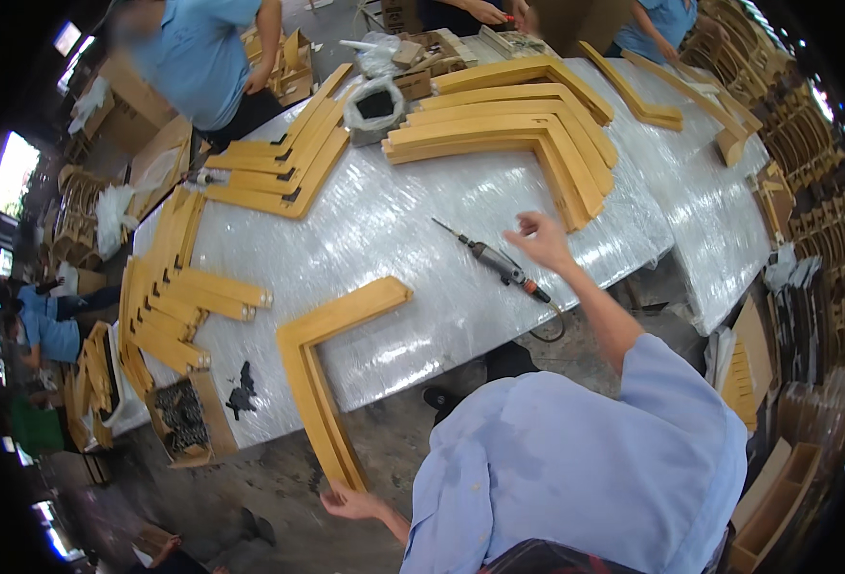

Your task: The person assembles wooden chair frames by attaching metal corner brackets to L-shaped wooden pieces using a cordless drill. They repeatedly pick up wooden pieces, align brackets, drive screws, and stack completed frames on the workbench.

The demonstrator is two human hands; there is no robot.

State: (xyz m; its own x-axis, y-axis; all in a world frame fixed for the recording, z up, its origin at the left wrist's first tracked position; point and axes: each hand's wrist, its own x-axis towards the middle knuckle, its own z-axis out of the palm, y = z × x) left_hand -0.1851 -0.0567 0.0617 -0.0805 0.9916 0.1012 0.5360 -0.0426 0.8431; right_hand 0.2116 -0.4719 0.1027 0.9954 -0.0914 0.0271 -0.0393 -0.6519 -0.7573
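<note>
My left hand (351, 501) grips the lower end of an L-shaped yellow wooden piece (300, 330), which hangs past the table's near edge. The piece's other arm lies across the plastic-wrapped table (441, 344); it looks like two lengths side by side. Above the tabletop my right hand (542, 242) is empty, its fingers bent but apart. Just left of it lies a slim power screwdriver (499, 263) with a dark body, an orange band and a cord running over the edge. Beyond that hand is a stack of similar L-shaped wooden pieces (537, 124).
More wooden pieces with black brackets lie at left (169, 306) and far left (293, 163). A cardboard box of small dark parts (188, 416) and loose black brackets (241, 390) sit at the near left corner. A plastic-lined container (374, 113) stands at the back. Co-workers in blue (193, 62) surround the table.
</note>
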